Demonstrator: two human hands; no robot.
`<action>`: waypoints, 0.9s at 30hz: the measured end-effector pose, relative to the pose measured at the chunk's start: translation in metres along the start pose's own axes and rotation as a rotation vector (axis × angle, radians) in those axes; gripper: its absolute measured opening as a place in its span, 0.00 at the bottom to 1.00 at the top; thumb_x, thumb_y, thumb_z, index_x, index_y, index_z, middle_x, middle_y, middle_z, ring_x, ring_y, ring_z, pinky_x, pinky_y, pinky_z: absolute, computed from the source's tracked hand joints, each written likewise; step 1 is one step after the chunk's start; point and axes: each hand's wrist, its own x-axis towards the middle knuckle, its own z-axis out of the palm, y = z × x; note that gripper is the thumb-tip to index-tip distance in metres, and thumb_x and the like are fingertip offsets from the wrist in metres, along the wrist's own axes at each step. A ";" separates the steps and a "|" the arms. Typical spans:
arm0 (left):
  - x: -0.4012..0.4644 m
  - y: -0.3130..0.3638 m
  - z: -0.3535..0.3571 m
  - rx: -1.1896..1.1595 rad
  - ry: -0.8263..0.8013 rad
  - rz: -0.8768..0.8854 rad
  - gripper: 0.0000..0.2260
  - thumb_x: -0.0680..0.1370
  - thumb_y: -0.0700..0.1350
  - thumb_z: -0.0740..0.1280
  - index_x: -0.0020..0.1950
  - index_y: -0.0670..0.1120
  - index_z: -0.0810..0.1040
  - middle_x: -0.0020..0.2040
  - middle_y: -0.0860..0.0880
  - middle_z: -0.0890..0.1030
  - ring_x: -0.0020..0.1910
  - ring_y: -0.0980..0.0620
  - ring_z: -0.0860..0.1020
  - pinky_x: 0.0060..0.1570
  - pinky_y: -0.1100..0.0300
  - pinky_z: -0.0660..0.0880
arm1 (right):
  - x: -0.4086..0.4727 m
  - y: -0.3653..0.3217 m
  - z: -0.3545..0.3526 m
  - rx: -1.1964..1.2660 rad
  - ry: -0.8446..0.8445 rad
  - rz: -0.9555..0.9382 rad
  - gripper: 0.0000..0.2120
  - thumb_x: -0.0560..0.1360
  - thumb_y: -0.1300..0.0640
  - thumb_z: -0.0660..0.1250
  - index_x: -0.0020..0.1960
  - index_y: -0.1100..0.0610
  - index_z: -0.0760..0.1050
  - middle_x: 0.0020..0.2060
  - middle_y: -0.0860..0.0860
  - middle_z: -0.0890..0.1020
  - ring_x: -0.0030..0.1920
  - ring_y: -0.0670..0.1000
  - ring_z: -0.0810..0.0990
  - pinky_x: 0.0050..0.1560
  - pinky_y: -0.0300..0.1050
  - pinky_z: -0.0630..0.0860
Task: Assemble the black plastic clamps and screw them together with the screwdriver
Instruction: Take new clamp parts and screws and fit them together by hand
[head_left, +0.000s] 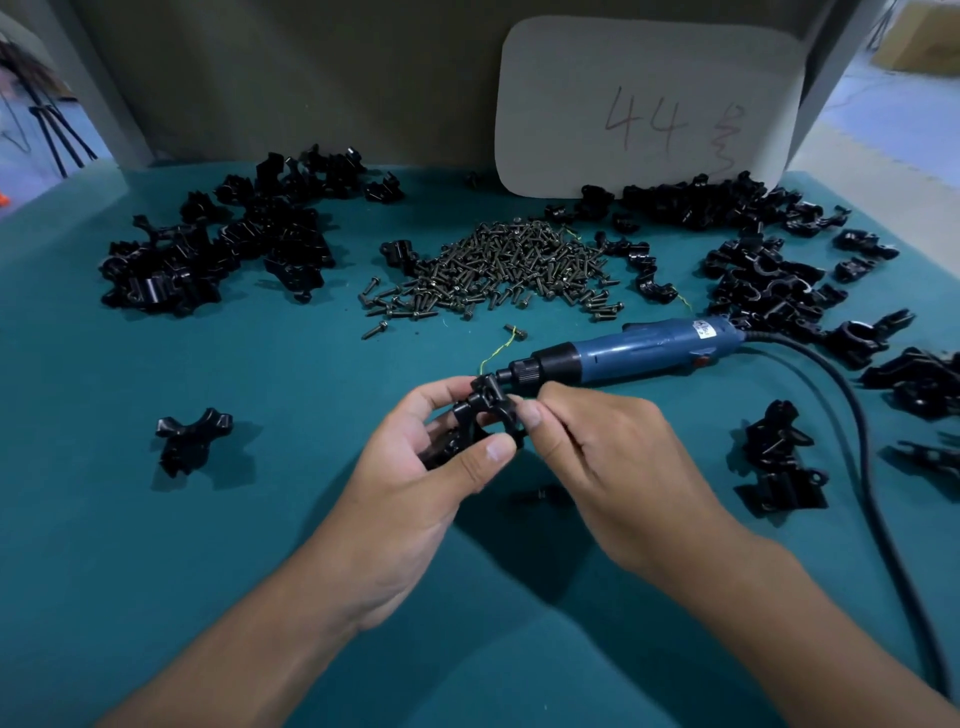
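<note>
Above the middle of the table my left hand (441, 462) grips a black plastic clamp (480, 415) between thumb and fingers. My right hand (587, 441) pinches the clamp's right side with thumb and forefinger; whether a screw sits under those fingertips is hidden. The blue electric screwdriver (639, 351) lies on the green table just behind my hands, its tip pointing left toward the clamp, with nobody holding it. A heap of dark screws (498, 270) lies further back at the centre.
Piles of black clamp parts lie at the back left (218, 244) and back right (753, 249). More clamp parts rest at the right (779, 457) and one at the left (189, 439). The screwdriver's black cable (878, 499) runs down the right side. A white card (644, 104) leans against the wall.
</note>
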 end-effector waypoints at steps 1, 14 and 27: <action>0.000 0.001 0.000 -0.011 0.015 0.003 0.23 0.70 0.37 0.71 0.65 0.40 0.73 0.50 0.48 0.85 0.41 0.58 0.79 0.41 0.67 0.76 | 0.000 0.000 0.000 0.002 -0.003 -0.014 0.17 0.83 0.41 0.51 0.42 0.49 0.67 0.34 0.44 0.70 0.36 0.47 0.68 0.36 0.52 0.70; 0.006 0.007 -0.002 -0.071 0.157 0.043 0.24 0.70 0.38 0.73 0.65 0.42 0.74 0.56 0.45 0.85 0.51 0.48 0.79 0.37 0.67 0.74 | 0.006 0.031 -0.010 -0.027 -0.303 0.063 0.06 0.80 0.40 0.60 0.49 0.42 0.70 0.44 0.37 0.74 0.49 0.37 0.71 0.43 0.38 0.69; 0.006 0.006 -0.003 -0.028 0.105 0.036 0.25 0.71 0.36 0.76 0.66 0.41 0.74 0.59 0.40 0.83 0.52 0.46 0.73 0.39 0.63 0.72 | 0.006 0.015 -0.007 0.224 0.043 -0.043 0.01 0.80 0.56 0.69 0.50 0.52 0.79 0.43 0.42 0.80 0.47 0.42 0.78 0.46 0.29 0.70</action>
